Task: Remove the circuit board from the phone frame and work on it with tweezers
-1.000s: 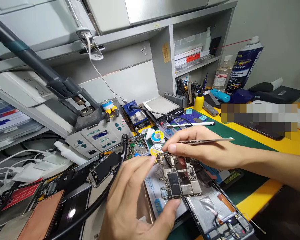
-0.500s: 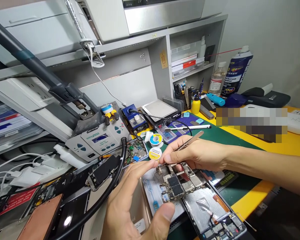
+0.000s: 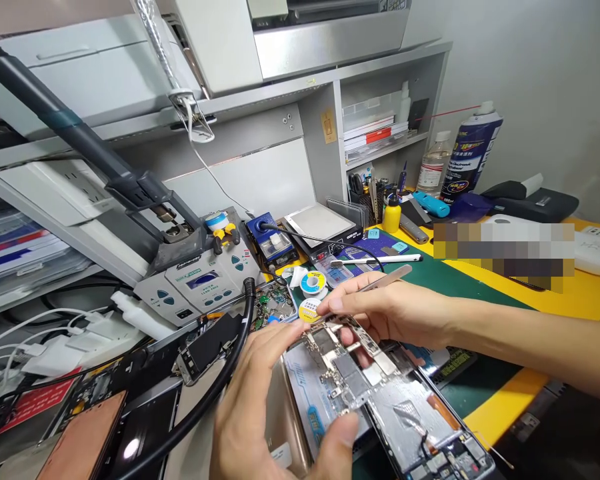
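Observation:
Between the fingertips and thumb of my left hand (image 3: 253,393) is a bare phone circuit board (image 3: 347,370), tilted, with dark and silver chips. My right hand (image 3: 400,307) has metal tweezers (image 3: 387,277) tucked in it, their rear end pointing up and right. Its thumb and index finger meet at the board's far edge, and other fingers show behind the board through a gap. Just below and to the right lies an opened phone body (image 3: 405,407) with its silver inner plate bare. The tweezer tips are hidden by my right hand.
A thick black hose (image 3: 240,340) curves along the left from a grey rework station (image 3: 200,283). Solder spools (image 3: 313,283) stand behind my hands. A brush (image 3: 380,260) lies on the green mat (image 3: 460,287). A spray can (image 3: 473,153) stands back right. Phone panels (image 3: 85,433) lie at left.
The board has tilted, so its chips now catch the light and look paler. My right hand's grip at its far edge has shifted slightly. The whole view has moved a little.

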`<state>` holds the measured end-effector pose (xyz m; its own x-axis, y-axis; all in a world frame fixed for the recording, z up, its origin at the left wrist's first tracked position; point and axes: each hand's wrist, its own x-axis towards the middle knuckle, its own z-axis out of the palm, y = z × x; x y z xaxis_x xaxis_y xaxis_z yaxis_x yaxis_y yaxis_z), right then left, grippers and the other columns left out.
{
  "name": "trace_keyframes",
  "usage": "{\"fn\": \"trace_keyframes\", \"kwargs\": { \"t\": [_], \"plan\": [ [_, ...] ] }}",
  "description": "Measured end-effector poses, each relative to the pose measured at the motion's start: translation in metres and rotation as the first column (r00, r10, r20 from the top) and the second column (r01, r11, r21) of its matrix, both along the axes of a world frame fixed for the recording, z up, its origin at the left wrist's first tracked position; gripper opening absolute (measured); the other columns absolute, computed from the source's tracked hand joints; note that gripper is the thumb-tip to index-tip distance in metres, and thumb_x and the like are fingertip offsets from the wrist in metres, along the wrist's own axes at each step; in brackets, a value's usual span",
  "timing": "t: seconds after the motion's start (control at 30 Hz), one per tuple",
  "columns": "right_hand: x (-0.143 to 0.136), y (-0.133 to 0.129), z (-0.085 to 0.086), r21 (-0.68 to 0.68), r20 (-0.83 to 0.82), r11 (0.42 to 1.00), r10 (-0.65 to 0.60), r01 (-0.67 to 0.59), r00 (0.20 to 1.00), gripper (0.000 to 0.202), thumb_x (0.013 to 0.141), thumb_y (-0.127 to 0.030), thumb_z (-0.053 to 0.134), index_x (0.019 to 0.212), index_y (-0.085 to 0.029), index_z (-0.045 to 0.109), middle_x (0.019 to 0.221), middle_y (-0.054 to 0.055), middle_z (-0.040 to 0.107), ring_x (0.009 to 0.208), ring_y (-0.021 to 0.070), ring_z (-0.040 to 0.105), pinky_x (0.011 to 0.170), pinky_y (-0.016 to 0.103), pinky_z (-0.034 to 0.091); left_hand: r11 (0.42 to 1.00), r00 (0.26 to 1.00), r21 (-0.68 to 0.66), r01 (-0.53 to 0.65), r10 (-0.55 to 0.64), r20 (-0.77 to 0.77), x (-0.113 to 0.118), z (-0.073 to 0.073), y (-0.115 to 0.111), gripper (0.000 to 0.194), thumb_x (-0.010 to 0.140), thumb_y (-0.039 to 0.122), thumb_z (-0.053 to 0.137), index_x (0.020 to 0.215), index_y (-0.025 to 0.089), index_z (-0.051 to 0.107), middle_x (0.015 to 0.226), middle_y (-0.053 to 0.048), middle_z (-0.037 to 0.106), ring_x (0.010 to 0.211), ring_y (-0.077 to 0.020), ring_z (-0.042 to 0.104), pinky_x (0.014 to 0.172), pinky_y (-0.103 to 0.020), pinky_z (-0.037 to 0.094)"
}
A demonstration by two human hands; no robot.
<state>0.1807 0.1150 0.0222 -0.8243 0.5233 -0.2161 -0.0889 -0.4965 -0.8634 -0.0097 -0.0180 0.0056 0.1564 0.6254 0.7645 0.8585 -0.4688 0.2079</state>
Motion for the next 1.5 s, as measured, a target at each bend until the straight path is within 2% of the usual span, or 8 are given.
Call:
{"fn": "trace_keyframes", "kwargs": {
  "t": [0.23,0.43,0.67,0.8,0.97,1.1,1.27,1.5],
  "plan": [
    [0.003,-0.001,0.003,-0.032,-0.085,0.997,0.066,-0.069,0.994,0.022,0.085,-0.026,0.073,0.103,-0.014,0.067,0.077,0.006,0.074,0.063,0.0192,0.075,0.056,0.028,0.063,0.99,0.985,0.117,-0.08,0.061,0.164,0.006,-0.008,0.0,0.074,0.076,0.023,0.079,0.144,0.02,0.048,0.132,-0.015,0.062,0.122,-0.0337,0.063,0.106,-0.058,0.054],
    [0.003,-0.002,0.001,0.1,-0.061,0.995,0.017,-0.011,0.998,0.021,0.083,-0.024,0.078,0.1,-0.015,0.068,0.071,0.004,0.074,0.06,0.0177,0.073,0.06,0.028,0.062,0.976,0.999,0.214,-0.046,0.048,-0.005,0.006,-0.005,0.007,0.075,0.068,0.014,0.084,0.135,0.01,0.05,0.122,-0.016,0.059,0.119,-0.0318,0.059,0.109,-0.054,0.048],
    [0.003,-0.002,0.005,0.123,-0.015,0.992,0.003,-0.001,1.0,0.011,0.081,-0.022,0.075,0.089,-0.014,0.073,0.069,0.0,0.068,0.054,0.0095,0.062,0.049,0.018,0.054,1.0,0.986,0.02,0.008,-0.011,0.164,0.004,-0.007,0.0,0.072,0.081,0.033,0.075,0.143,0.009,0.048,0.132,-0.019,0.057,0.126,-0.0332,0.056,0.108,-0.051,0.049],
    [0.004,-0.003,0.005,0.098,0.042,0.995,0.029,-0.033,0.999,0.009,0.077,-0.018,0.073,0.085,-0.013,0.074,0.065,0.0,0.066,0.052,0.0078,0.06,0.047,0.014,0.049,0.986,0.975,-0.136,0.101,-0.071,0.209,0.001,-0.006,-0.004,0.062,0.091,0.036,0.067,0.147,0.016,0.048,0.137,-0.017,0.061,0.127,-0.034,0.061,0.109,-0.051,0.052],
    [0.005,-0.004,0.005,0.105,0.031,0.991,0.081,-0.084,0.996,0.007,0.08,-0.017,0.072,0.086,-0.013,0.073,0.068,0.001,0.068,0.053,0.0081,0.061,0.047,0.014,0.049,0.996,0.978,-0.06,0.065,-0.052,0.202,0.004,-0.006,-0.005,0.053,0.09,0.029,0.065,0.143,0.031,0.054,0.126,-0.007,0.071,0.117,-0.0323,0.07,0.098,-0.045,0.063],
    [0.005,-0.004,0.006,0.121,-0.014,0.99,0.068,-0.066,0.998,0.022,0.081,-0.02,0.078,0.1,-0.016,0.069,0.077,0.0,0.067,0.057,0.0123,0.064,0.052,0.026,0.06,1.0,0.974,0.026,-0.005,-0.001,0.228,0.004,-0.006,-0.004,0.064,0.08,0.028,0.076,0.141,0.032,0.055,0.126,-0.007,0.068,0.113,-0.0339,0.07,0.098,-0.05,0.063],
    [0.005,-0.008,0.002,0.239,-0.017,0.971,0.017,-0.013,1.0,0.041,0.078,-0.017,0.082,0.115,-0.018,0.065,0.099,0.002,0.066,0.074,0.013,0.067,0.066,0.028,0.06,0.996,0.994,0.086,-0.026,0.017,0.109,0.0,-0.005,0.0,0.083,0.066,0.023,0.088,0.142,0.025,0.053,0.122,-0.009,0.063,0.117,-0.033,0.065,0.108,-0.054,0.055],
    [0.005,-0.015,-0.002,0.453,0.003,0.891,-0.015,0.013,1.0,0.046,0.078,-0.025,0.084,0.118,-0.015,0.063,0.102,0.004,0.064,0.078,0.0134,0.061,0.07,0.029,0.052,0.991,0.997,0.132,0.021,-0.031,0.07,0.001,-0.011,0.001,0.093,0.065,0.021,0.09,0.147,0.02,0.046,0.12,-0.01,0.062,0.116,-0.031,0.066,0.111,-0.052,0.052]
  ]
}}
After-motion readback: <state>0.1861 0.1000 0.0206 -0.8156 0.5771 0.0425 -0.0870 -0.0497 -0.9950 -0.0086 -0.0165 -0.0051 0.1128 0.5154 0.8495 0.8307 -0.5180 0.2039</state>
